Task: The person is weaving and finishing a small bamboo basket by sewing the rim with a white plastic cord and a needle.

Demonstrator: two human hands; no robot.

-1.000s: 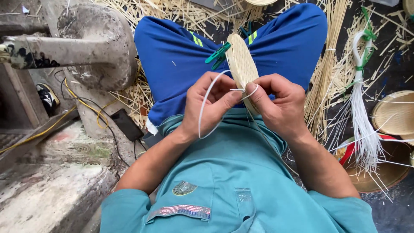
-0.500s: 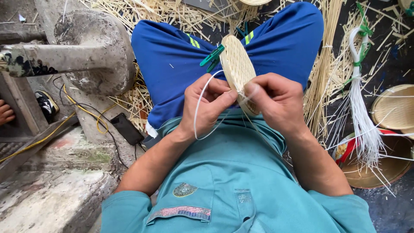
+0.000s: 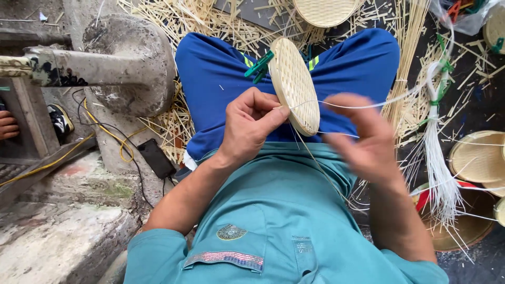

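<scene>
soft, even daylight, no harsh shadows; my right hand (image 3: 368,138) blurs, edges bow outward like a wide lens.

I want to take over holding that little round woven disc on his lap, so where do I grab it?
Pinch the woven disc at its lower rim from the left, where the left hand holds it. It stands on edge, the green clip occupies the upper rim, and the white strand leaves rightward.
</scene>
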